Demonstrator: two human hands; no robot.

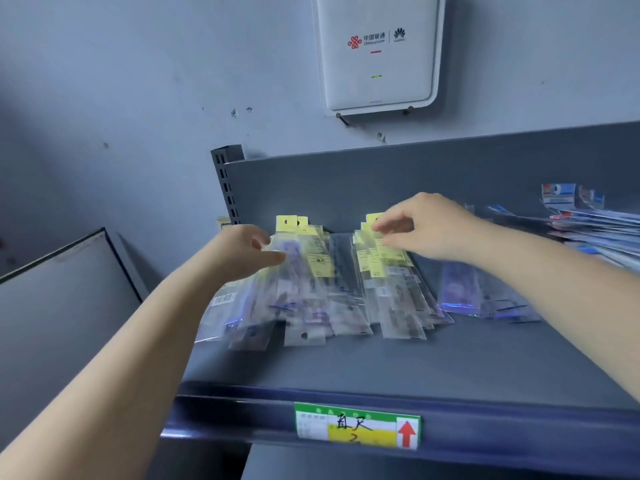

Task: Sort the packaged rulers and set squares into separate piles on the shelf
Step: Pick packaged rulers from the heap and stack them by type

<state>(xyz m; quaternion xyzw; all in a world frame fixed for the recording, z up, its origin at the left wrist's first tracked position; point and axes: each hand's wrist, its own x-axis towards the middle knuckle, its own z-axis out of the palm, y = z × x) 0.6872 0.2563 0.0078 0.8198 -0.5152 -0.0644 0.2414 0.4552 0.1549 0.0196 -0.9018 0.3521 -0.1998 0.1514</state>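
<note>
Sorting looks about half done to me: 2 rough stacks of packaged rulers [301,282] sit mid-shelf [415,358]. Left hand [242,251] pinches 1 packet; right hand [426,226] pinches a yellow header [375,220].

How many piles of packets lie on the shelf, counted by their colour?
Piles of clear plastic packets with yellow card tops: 2
Pile of clear packets with purple inserts: 1
Heap of blue-and-white packets: 1
Total: 4
</note>
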